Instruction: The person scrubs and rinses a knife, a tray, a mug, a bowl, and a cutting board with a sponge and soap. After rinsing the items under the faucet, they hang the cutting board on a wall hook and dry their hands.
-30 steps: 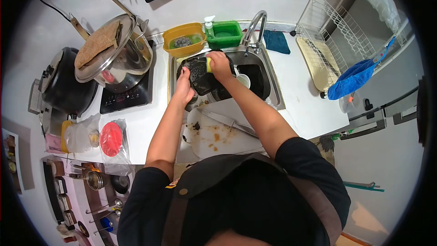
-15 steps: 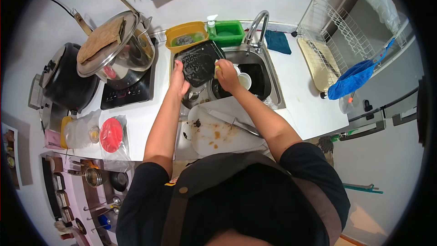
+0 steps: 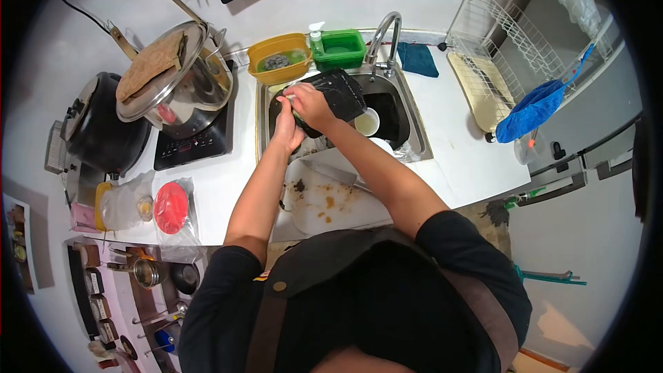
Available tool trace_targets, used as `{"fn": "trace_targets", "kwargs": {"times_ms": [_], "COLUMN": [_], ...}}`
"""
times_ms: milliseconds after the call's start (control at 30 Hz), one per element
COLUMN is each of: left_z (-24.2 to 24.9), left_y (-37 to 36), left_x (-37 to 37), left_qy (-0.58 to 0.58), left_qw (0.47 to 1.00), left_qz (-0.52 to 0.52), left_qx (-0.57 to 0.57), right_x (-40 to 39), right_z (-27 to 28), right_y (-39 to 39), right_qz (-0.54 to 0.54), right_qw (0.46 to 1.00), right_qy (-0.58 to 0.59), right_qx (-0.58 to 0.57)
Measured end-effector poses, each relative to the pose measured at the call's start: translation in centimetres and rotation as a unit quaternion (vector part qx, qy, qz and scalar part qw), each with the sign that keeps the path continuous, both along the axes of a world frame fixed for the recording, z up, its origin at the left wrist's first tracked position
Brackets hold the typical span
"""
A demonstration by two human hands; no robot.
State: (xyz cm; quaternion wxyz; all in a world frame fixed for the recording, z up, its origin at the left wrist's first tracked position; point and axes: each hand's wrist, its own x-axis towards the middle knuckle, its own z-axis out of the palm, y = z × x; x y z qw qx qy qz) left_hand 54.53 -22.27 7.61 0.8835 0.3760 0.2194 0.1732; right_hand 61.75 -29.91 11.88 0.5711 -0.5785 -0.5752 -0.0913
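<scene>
A wet black tray (image 3: 337, 94) is held tilted over the left part of the steel sink (image 3: 420, 124). My left hand (image 3: 286, 128) grips its near left edge. My right hand (image 3: 310, 105) is closed at the tray's left end, close against the left one; what it presses there is mostly hidden under the fingers. A white cup (image 3: 367, 121) and dark cookware lie in the sink beneath. Nearer my body, a stained white cutting board (image 3: 324, 200) rests at the sink's front edge.
Behind the sink stand a yellow basin (image 3: 280, 57), a green basin (image 3: 340, 50) with a pump bottle, and the faucet (image 3: 394, 34). A large steel pot (image 3: 186, 90) sits on a cooktop at left. A wire rack (image 3: 497, 48) stands at right.
My right hand has moved left across the tray, from its right edge to its left end beside my left hand. The tray has turned and shifted right, and the view has moved slightly.
</scene>
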Motion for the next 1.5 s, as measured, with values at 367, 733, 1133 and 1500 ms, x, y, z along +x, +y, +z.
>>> {"fn": "trace_targets", "kwargs": {"times_ms": [367,733,1133,1500], "left_z": [2.7,2.0,2.1,2.0], "left_y": [-2.1,-2.2,-1.2,-1.7], "left_x": [-0.8,0.1,-0.8,-3.3], "left_qy": [-0.009,-0.034,-0.068,-0.039], "left_qw": [0.998,0.999,0.997,0.999], "left_qz": [0.008,-0.005,0.006,-0.01], "left_qx": [0.068,-0.021,-0.031,-0.003], "right_x": [4.4,0.9,-1.4,7.8], "right_z": [-0.7,-2.5,-2.4,-3.1], "right_y": [-0.3,-0.4,-1.8,-3.8], "right_qz": [-0.021,-0.041,-0.021,-0.131], "right_qw": [0.994,0.998,0.997,0.971], "right_qy": [-0.094,-0.035,-0.069,-0.194], "right_qx": [0.048,0.025,-0.016,-0.048]}}
